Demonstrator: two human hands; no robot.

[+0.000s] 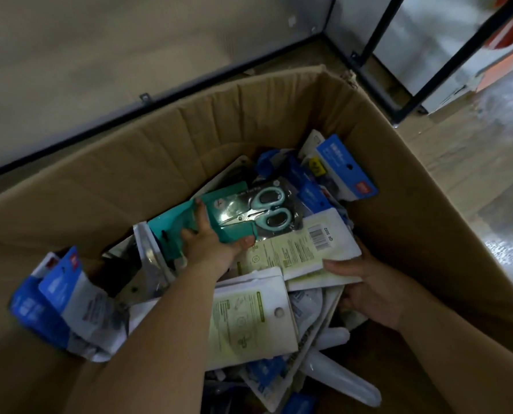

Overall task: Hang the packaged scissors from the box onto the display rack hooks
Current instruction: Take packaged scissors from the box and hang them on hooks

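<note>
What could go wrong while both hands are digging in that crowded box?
The left hand holds the teal scissors pack by one end only, so it may slip back into the cardboard box. The right hand grips a pale green pack wedged under others; pulling could drag or crease neighbours. Dim light may hide the hang holes.

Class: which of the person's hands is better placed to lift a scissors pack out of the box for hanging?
Left. The left hand already grips the teal scissors pack, while the right hand only holds a pale green-backed pack.
</note>
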